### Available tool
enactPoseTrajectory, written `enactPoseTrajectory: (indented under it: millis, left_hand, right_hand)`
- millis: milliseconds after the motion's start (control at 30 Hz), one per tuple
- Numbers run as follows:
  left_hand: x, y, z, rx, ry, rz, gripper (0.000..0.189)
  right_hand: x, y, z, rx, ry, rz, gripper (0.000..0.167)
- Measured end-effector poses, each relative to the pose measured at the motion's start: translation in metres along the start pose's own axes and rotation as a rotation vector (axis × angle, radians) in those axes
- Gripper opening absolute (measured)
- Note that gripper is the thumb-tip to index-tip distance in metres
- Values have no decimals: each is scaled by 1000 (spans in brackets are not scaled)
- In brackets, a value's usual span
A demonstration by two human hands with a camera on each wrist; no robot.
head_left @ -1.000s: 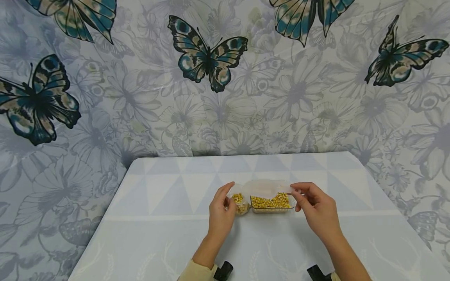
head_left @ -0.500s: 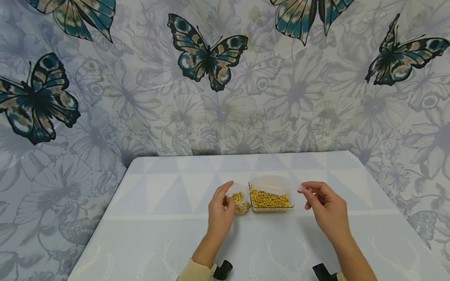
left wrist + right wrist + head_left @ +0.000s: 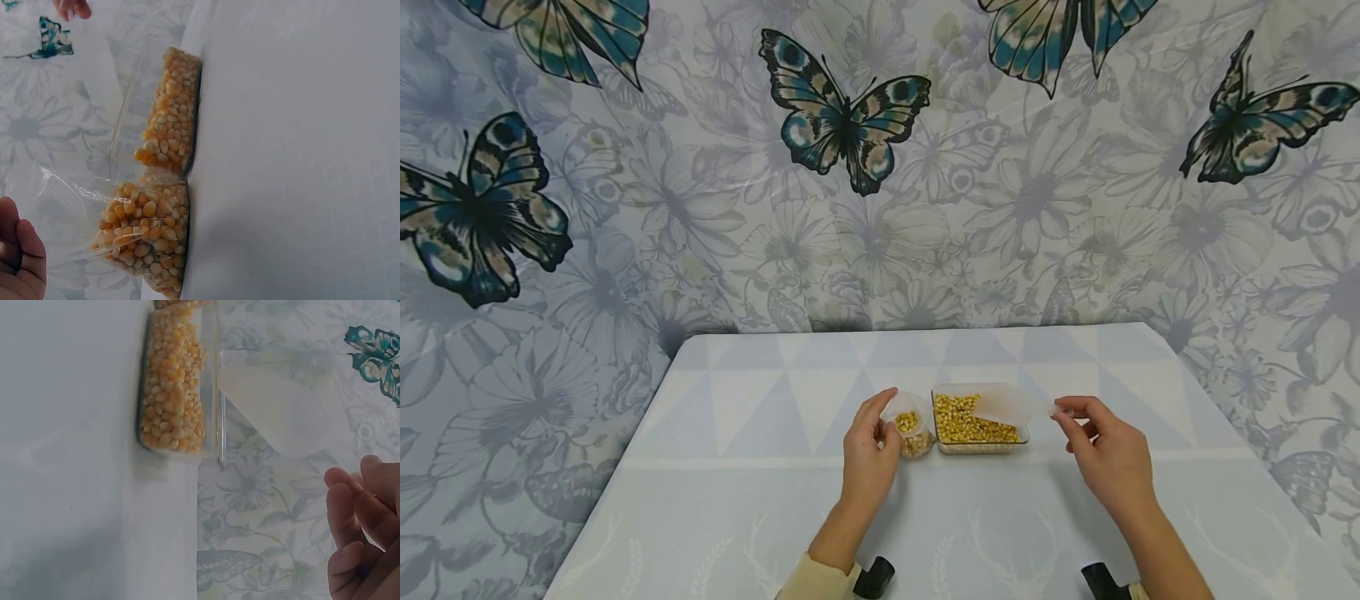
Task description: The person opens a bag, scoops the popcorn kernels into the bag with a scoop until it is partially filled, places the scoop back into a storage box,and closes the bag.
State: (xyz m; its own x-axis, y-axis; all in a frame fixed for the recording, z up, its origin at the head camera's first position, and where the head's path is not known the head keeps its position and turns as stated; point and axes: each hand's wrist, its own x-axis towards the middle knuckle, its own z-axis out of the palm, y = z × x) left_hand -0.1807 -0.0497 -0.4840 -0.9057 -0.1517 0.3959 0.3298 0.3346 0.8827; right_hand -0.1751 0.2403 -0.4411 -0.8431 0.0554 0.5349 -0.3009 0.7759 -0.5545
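My left hand [image 3: 872, 446] holds the upper edge of a clear plastic bag [image 3: 916, 442], its mouth facing up and yellow corn kernels inside. In the left wrist view the bag [image 3: 140, 234] bulges with kernels at its base, its thin film rising towards my fingers. Right beside it stands a clear rectangular container [image 3: 981, 449], well filled with corn kernels [image 3: 957, 421]. My right hand [image 3: 1108, 446], right of the container, pinches the narrow end of a translucent white plastic scoop [image 3: 1003, 404]. The scoop's broad end hangs over the container's right part, above the kernels in the right wrist view.
A pale table [image 3: 760, 517] with a triangle pattern carries both corn holders near its middle. Behind its far edge hangs a cloth backdrop [image 3: 880, 250] printed with flowers and butterflies. A dark wrist device [image 3: 874, 577] sits at the left cuff.
My right hand has moved right, drawing the scoop from the container's left side, near the bag, to over its right part. My left hand keeps its hold on the bag.
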Motion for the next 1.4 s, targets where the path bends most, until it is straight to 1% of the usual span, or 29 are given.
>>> enactPoseTrajectory:
  millis: [133, 233, 367, 500, 700, 867, 967, 1133, 1400]
  left_hand:
    - [0, -2, 0, 7, -4, 3, 52]
    - [0, -3, 0, 9, -8, -7, 52]
    - [1, -3, -1, 10, -16, -27, 51]
    - [1, -3, -1, 9, -21, -36, 51]
    - [1, -4, -1, 11, -18, -29, 51]
    - [1, -4, -1, 2, -10, -12, 52]
    - [0, -3, -1, -1, -6, -14, 53]
    - [0, -3, 0, 5, -3, -5, 53]
    - [0, -3, 0, 6, -1, -3, 52]
  right_hand:
    - [1, 5, -1, -42, -4, -28, 18]
    - [2, 8, -1, -79, -20, -26, 18]
    - [5, 10, 0, -168, -48, -30, 19]
    - [9, 8, 1, -259, -67, -69, 21]
    - [12, 5, 4, -324, -106, -113, 19]
    - [13, 9, 9, -330, -140, -131, 19]
    - [13, 12, 11, -325, -174, -112, 19]
    - [14, 15, 13, -293, -215, -55, 18]
    - [14, 25, 21, -244, -290, 16, 19]
